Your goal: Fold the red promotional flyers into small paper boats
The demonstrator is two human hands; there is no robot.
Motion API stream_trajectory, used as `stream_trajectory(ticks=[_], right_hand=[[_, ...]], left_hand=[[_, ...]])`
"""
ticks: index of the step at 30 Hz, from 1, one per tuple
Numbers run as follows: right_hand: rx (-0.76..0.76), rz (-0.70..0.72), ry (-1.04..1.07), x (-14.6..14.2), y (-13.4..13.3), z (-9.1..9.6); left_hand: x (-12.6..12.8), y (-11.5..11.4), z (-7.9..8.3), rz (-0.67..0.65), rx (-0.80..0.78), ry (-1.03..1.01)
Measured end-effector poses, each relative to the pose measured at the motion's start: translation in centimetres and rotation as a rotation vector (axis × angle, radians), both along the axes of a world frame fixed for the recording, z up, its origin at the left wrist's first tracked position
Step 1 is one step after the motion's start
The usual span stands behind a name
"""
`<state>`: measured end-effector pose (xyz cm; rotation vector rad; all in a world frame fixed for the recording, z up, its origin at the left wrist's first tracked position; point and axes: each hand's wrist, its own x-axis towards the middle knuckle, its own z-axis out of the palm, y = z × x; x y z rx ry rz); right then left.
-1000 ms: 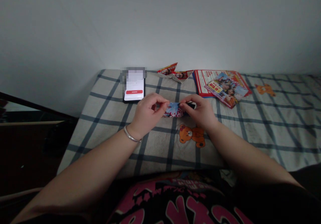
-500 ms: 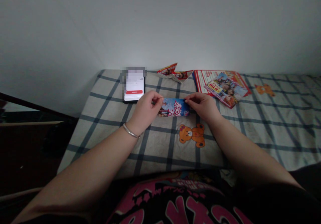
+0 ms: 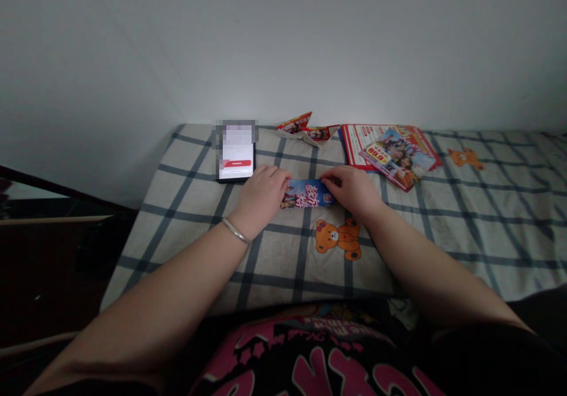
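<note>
A small blue printed leaflet (image 3: 309, 195) with white and pink lettering lies low over the checked cloth, apparently folded. My left hand (image 3: 264, 194) grips its left end, fingers bent over the edge and the thumb mostly hidden. At the opposite end, my right hand (image 3: 353, 190) pinches the upper right corner between thumb and fingers. Behind my hands sit red folded paper pieces (image 3: 296, 124), bent and standing up partly off the cloth. To the right of them, a colourful flyer (image 3: 398, 158) overlaps a red and white sheet (image 3: 354, 139).
A phone (image 3: 237, 151) with a lit screen lies just beyond my left hand. The checked cloth (image 3: 186, 195) covers the surface, with a printed bear (image 3: 339, 239) nearer my body. A pale wall (image 3: 283, 41) rises along the far edge; the surface ends at the left.
My left fingers have gone from a raised pinch to lying flatter over the leaflet's left end. The leaflet has come down slightly, and my right hand has shifted a little left.
</note>
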<state>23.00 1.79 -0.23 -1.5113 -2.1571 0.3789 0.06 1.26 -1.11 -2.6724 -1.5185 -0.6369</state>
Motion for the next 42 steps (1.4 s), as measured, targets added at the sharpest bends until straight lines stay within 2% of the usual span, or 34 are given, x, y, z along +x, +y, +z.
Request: stream_trajectory(ticks=[7,11,20,29,36,42], right_hand=[[0.043,-0.004,-0.105,0.0,-0.1,-0.1],[0.055,-0.001,-0.159,0.0,-0.1,0.0],[-0.004,-0.041,-0.137,-0.2,0.0,0.0],[-0.003,0.009,-0.073,0.1,0.2,-0.4],[-0.005,0.071,-0.011,0.6,0.6,-0.9],[-0.034,0.108,-0.079,0.9,0.7,0.0]], left_hand=[[0.1,-0.3,-0.1,0.037,0.078,0.096],[0.0,-0.1,0.0,0.036,0.049,0.076],[0.0,0.2,-0.1,0.039,-0.002,0.072],[0.1,0.1,0.1,0.042,0.011,0.041],[-0.1,-0.1,1.4,0.037,-0.087,0.147],[0.1,-0.9,2.4,0.008,-0.09,0.304]])
